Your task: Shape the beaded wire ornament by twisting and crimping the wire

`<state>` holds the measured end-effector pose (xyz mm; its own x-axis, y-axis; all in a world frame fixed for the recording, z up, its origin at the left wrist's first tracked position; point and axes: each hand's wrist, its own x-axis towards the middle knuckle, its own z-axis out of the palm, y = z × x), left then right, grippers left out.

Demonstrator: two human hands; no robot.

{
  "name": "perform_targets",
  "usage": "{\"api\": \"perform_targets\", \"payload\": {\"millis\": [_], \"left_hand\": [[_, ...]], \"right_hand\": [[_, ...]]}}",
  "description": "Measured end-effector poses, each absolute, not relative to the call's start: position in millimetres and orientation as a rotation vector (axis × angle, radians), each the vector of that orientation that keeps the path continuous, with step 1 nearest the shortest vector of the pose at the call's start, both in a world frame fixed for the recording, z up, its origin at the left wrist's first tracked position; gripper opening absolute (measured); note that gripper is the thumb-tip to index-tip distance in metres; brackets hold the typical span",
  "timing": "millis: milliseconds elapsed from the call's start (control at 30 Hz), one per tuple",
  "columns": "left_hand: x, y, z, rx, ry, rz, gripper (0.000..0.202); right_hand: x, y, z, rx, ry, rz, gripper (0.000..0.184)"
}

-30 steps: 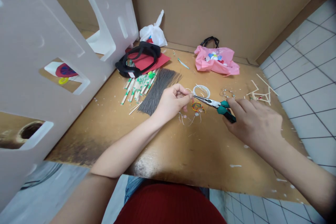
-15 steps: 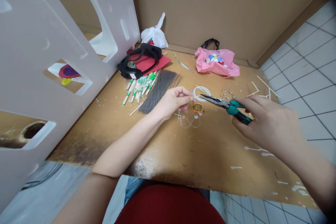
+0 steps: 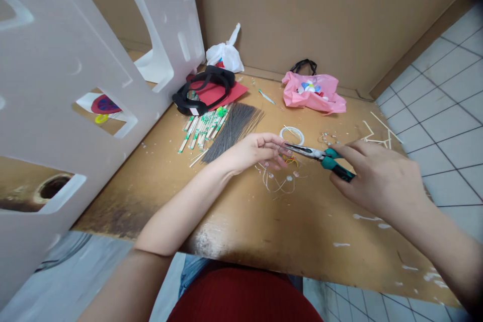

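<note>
needle-nose pliers (image 3: 320, 157) brought in to my left hand (image 3: 256, 153)
my right hand (image 3: 377, 176) grips the pliers, tips now just beside my left fingertips (image 3: 277, 152), closer than before; what those pressed fingers pinch i cannot tell. wire loops (image 3: 279, 184) lie below on the wooden table (image 3: 234, 206).

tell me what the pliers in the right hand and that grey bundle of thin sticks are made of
The needle-nose pliers in the right hand look like polished steel, judging by the bright shine on the nose. Their teal grips look like smooth moulded plastic or rubber. The grey bundle has a dull matte finish, possibly wire or coated rods; it's too fine to tell.
</note>
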<state>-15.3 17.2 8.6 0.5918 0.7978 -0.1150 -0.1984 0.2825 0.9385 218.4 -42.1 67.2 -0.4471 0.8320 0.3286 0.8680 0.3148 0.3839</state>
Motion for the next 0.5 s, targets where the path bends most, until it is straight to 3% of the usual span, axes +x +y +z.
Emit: {"api": "perform_targets", "payload": {"millis": [500], "left_hand": [[-18.4, 12.5, 13.5, 1.179, 0.560, 0.730, 0.023]], "right_hand": [[221.0, -43.8, 62.3, -1.533, -2.538, -0.914, 0.027]]}}
